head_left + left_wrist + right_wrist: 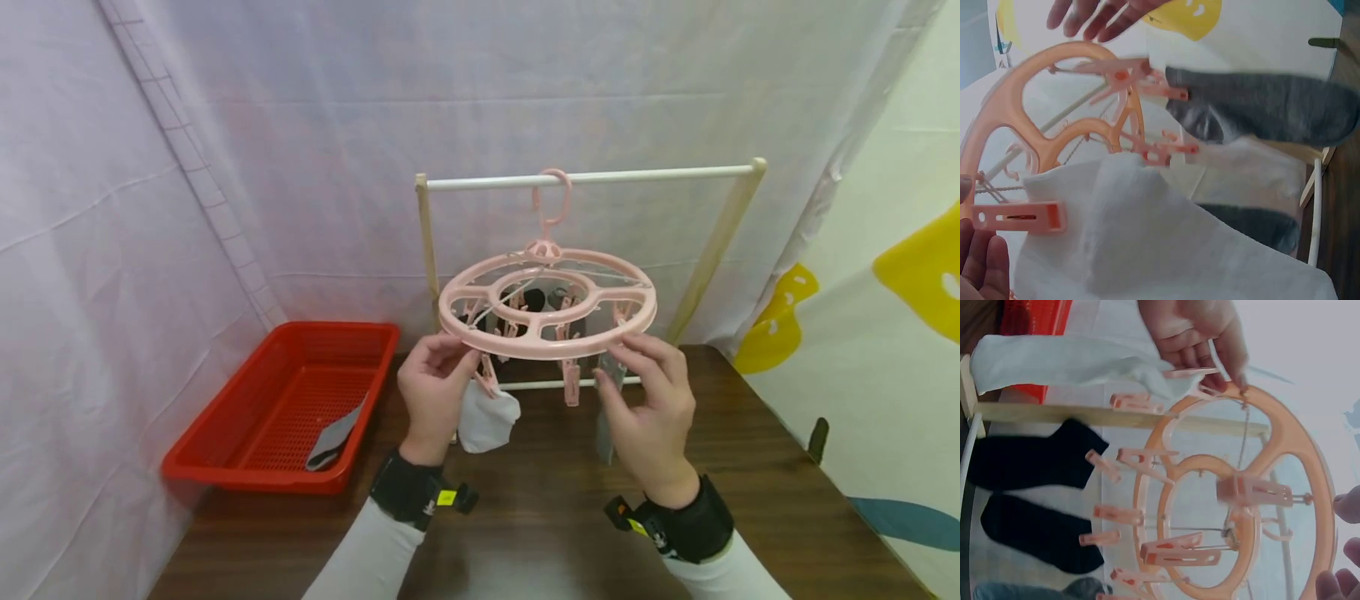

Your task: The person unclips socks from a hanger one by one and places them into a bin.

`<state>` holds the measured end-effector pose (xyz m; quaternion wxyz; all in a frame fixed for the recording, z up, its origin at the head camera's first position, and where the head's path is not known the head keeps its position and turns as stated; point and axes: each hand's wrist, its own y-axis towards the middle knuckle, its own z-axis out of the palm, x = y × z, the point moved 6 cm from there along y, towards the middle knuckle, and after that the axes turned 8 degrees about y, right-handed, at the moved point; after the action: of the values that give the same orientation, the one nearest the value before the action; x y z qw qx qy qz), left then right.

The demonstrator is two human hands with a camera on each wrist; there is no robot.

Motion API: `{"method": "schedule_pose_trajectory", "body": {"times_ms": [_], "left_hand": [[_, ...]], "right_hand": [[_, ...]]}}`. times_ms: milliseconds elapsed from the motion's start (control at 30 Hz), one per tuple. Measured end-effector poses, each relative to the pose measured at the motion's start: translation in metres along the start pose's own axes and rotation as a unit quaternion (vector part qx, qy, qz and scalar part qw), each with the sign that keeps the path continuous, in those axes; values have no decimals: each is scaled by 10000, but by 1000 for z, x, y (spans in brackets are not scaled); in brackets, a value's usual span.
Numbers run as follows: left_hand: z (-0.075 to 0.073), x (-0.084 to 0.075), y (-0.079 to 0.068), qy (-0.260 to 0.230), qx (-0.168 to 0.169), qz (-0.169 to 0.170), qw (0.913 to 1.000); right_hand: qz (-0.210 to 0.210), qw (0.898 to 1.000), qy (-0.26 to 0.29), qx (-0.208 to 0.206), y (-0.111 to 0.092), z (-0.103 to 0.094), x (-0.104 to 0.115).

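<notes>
A pink round clip hanger (540, 342) hangs by its hook from a white rail. My left hand (437, 392) pinches its near-left rim between thumb and fingers, beside a clothespin (1019, 217) that grips a white sock (487, 418). At the near-right rim is my right hand (654, 404), fingers loosely spread and fingertips right at the edge. A grey sock (1260, 106) hangs from a clip close to that hand. Dark socks (1035, 456) hang on the far side, partly hidden behind the hanger in the head view.
A wooden-post stand (708, 250) with a white rail (660, 175) holds the hanger. To the left sits a red plastic basket (187, 454) with a grey sock (335, 437) inside. All stand on a brown table (525, 517), with white curtains (337, 125) behind.
</notes>
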<state>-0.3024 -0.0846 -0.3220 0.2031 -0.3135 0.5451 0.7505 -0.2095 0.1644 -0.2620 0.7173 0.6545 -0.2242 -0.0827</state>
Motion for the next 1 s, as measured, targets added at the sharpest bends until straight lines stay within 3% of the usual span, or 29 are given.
{"method": "schedule_pose_trajectory", "body": {"times_ms": [233,467,733,1000], "left_hand": [[8,-11,-7,-92,259,100,9996],[14,-21,-15,-106,502,348,9981],[25,-31,-24,-72,826,602,9947],[22,-38,-23,-45,795,925,9925]], "right_hand": [[-401,9974,-598,84,-10,2,-18],[-802,9915,-1021,95,-13,4,-17],[-862,9900,-1097,182,-7,0,-17],[-975,9878,-1199,204,-4,11,-18]]}}
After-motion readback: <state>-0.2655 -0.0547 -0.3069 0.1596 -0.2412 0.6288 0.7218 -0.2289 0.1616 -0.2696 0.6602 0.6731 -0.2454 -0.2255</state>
